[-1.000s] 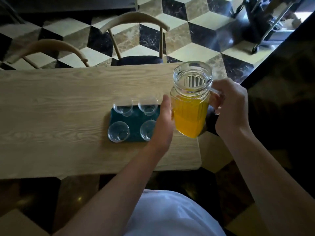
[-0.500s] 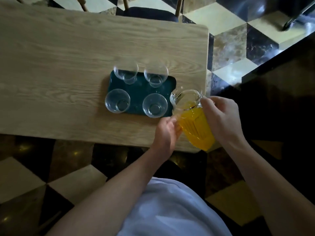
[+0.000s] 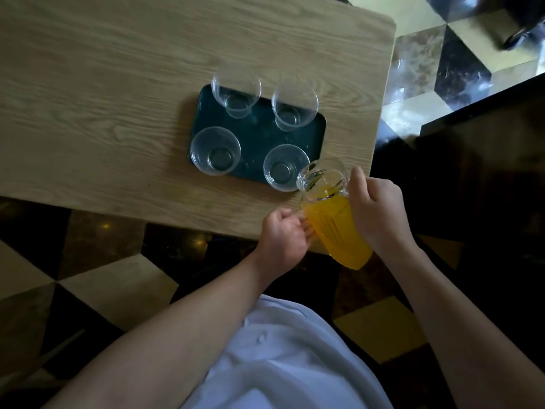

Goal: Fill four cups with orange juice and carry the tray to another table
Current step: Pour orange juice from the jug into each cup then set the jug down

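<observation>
A glass jug [image 3: 333,214] of orange juice is held tilted over the near right corner of the table [image 3: 103,84], its mouth leaning toward the tray [image 3: 256,134]. The jug's spout is seen just beside the rim of the near right cup [image 3: 283,168], partly over it. Juice is gathered at the neck of the jug; no juice is seen in any cup.

The right hand [image 3: 376,211] is wrapped round the handle side of the jug, with its fingers [image 3: 358,184] curled closed on it near the neck. The left hand [image 3: 284,234] is placed against the lower left side of the jug's body, its fingers [image 3: 306,227] bent and touching the glass; whether they are closed round the jug or only steadying it cannot be told.

The dark green tray is set flat on the table, well in from the near edge. Four clear cups are stood upright on it in two rows: the near left cup [image 3: 215,151], the near right cup, the far left cup [image 3: 236,91] and the far right cup [image 3: 294,104]. All four are kept apart from one another.

A white garment [image 3: 283,358] is seen at the bottom of the view, between the forearms. A floor [image 3: 442,54] of black, cream and marbled tiles is shown beyond the table's right edge and below its near edge.
</observation>
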A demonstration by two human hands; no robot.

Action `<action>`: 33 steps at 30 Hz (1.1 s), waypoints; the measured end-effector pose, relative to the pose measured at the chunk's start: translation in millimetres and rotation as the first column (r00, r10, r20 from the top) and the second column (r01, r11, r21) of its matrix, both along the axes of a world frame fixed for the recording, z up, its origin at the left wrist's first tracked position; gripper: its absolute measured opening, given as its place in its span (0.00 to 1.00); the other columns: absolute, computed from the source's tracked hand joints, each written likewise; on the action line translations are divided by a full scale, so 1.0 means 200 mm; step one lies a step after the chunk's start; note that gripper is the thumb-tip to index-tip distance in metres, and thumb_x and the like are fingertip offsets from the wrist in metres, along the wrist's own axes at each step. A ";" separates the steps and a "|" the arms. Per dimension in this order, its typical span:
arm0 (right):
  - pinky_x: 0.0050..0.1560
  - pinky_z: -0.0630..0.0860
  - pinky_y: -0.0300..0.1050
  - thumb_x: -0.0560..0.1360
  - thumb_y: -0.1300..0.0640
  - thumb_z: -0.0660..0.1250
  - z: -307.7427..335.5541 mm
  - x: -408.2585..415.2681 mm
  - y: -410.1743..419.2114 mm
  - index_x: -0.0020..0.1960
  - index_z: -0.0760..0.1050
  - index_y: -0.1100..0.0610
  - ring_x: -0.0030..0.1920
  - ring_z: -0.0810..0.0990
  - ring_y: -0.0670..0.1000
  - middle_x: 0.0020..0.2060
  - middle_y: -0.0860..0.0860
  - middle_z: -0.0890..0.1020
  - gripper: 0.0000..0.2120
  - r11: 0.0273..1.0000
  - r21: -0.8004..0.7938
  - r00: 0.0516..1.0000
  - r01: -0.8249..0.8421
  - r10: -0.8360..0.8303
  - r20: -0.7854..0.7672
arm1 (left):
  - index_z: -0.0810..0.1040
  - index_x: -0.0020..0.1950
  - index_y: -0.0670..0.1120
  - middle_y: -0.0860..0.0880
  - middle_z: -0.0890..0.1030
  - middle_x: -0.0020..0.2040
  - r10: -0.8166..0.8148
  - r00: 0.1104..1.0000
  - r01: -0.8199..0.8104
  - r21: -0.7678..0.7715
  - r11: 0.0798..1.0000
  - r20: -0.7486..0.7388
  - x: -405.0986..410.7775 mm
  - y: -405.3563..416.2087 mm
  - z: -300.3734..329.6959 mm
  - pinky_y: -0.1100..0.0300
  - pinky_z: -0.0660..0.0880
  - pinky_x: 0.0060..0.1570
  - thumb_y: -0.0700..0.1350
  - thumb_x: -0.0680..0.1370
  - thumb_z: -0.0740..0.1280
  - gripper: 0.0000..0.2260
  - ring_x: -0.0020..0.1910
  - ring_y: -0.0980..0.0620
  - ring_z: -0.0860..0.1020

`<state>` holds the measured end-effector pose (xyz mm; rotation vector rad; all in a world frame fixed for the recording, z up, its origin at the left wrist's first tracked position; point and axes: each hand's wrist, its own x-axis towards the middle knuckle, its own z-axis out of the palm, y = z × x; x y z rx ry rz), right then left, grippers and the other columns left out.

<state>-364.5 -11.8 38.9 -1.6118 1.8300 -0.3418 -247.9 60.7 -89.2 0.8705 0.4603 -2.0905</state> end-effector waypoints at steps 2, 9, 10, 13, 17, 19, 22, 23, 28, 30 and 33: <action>0.26 0.56 0.42 0.83 0.51 0.54 -0.01 0.01 0.00 0.25 0.59 0.58 0.20 0.62 0.47 0.19 0.48 0.63 0.28 1.000 0.011 0.999 -0.010 0.011 -0.032 | 0.67 0.74 0.37 0.36 0.75 0.70 -0.017 0.999 0.016 -0.030 0.999 -0.027 0.00 0.01 -0.02 0.45 0.65 0.72 0.50 0.75 0.52 0.30 0.70 0.39 0.72; 0.21 0.55 0.36 0.83 0.52 0.53 -0.03 0.03 -0.02 0.25 0.58 0.58 0.19 0.63 0.47 0.19 0.49 0.63 0.28 0.998 0.020 0.995 -0.052 0.053 -0.081 | 0.72 0.70 0.36 0.36 0.78 0.65 -0.029 0.998 0.029 -0.013 1.000 -0.057 0.02 0.03 -0.03 0.45 0.67 0.70 0.49 0.75 0.52 0.28 0.67 0.39 0.74; 0.21 0.56 0.36 0.83 0.52 0.53 -0.03 0.04 -0.02 0.25 0.58 0.59 0.19 0.63 0.47 0.19 0.49 0.63 0.28 0.998 0.022 0.995 -0.056 0.058 -0.085 | 0.75 0.68 0.37 0.37 0.79 0.64 -0.033 0.997 0.032 -0.015 0.999 -0.064 0.03 0.03 -0.03 0.45 0.68 0.69 0.48 0.75 0.51 0.27 0.66 0.40 0.75; 0.22 0.58 0.36 0.83 0.52 0.53 -0.02 0.05 -0.03 0.25 0.60 0.59 0.19 0.64 0.47 0.19 0.49 0.65 0.28 0.998 0.031 0.993 -0.063 0.066 -0.096 | 0.81 0.58 0.38 0.38 0.82 0.59 -0.043 0.994 0.042 -0.007 0.999 -0.103 0.04 0.03 -0.02 0.46 0.68 0.68 0.48 0.77 0.49 0.25 0.64 0.41 0.75; 0.26 0.60 0.41 0.83 0.51 0.51 -0.02 0.07 -0.05 0.27 0.64 0.63 0.22 0.65 0.50 0.21 0.52 0.69 0.29 0.995 0.032 0.987 -0.096 0.099 -0.123 | 0.75 0.66 0.38 0.38 0.80 0.61 -0.055 0.992 0.055 0.000 0.998 -0.113 0.04 0.03 -0.02 0.47 0.68 0.67 0.48 0.75 0.53 0.25 0.64 0.41 0.75; 0.27 0.62 0.41 0.83 0.50 0.51 -0.03 0.08 -0.05 0.29 0.66 0.67 0.23 0.66 0.51 0.22 0.55 0.70 0.30 0.994 0.037 0.986 -0.101 0.105 -0.127 | 0.74 0.67 0.38 0.38 0.80 0.62 -0.061 0.991 0.061 -0.006 0.998 -0.120 0.04 0.03 -0.02 0.47 0.70 0.66 0.48 0.75 0.53 0.25 0.64 0.42 0.76; 0.28 0.63 0.43 0.83 0.50 0.50 -0.03 0.08 -0.06 0.30 0.67 0.69 0.23 0.67 0.53 0.23 0.57 0.71 0.30 0.994 0.045 0.984 -0.104 0.109 -0.144 | 0.76 0.65 0.38 0.38 0.80 0.63 -0.068 0.992 0.070 0.014 0.997 -0.108 0.04 0.02 -0.02 0.49 0.72 0.63 0.48 0.77 0.51 0.24 0.63 0.42 0.78; 0.27 0.63 0.42 0.83 0.50 0.50 -0.03 0.09 -0.06 0.29 0.66 0.67 0.23 0.67 0.53 0.23 0.57 0.71 0.30 0.993 0.049 0.982 -0.107 0.113 -0.151 | 0.76 0.65 0.37 0.38 0.80 0.63 -0.069 0.992 0.071 0.022 0.997 -0.103 0.04 0.02 -0.02 0.48 0.72 0.63 0.48 0.78 0.50 0.25 0.63 0.42 0.77; 0.26 0.61 0.43 0.84 0.48 0.50 -0.01 0.11 -0.06 0.27 0.62 0.61 0.23 0.65 0.50 0.22 0.53 0.68 0.29 0.987 0.052 0.969 -0.154 0.161 -0.186 | 0.77 0.64 0.39 0.39 0.82 0.59 -0.090 0.993 0.091 0.010 0.996 -0.083 0.04 0.02 0.00 0.48 0.70 0.65 0.48 0.79 0.48 0.25 0.63 0.42 0.77; 0.27 0.60 0.42 0.83 0.48 0.50 -0.02 0.12 -0.05 0.26 0.61 0.59 0.23 0.65 0.50 0.22 0.51 0.67 0.29 0.983 0.059 0.961 -0.173 0.182 -0.207 | 0.76 0.66 0.39 0.39 0.81 0.61 -0.100 0.992 0.101 0.008 0.995 -0.077 0.03 0.02 0.00 0.48 0.69 0.67 0.48 0.79 0.47 0.26 0.64 0.41 0.76; 0.27 0.61 0.42 0.83 0.45 0.50 -0.03 0.13 -0.05 0.27 0.63 0.60 0.23 0.66 0.50 0.22 0.52 0.68 0.30 0.982 0.058 0.954 -0.182 0.190 -0.232 | 0.75 0.68 0.39 0.39 0.81 0.62 -0.116 0.991 0.115 -0.006 0.993 -0.070 0.02 0.02 0.01 0.47 0.69 0.67 0.48 0.80 0.47 0.26 0.65 0.42 0.75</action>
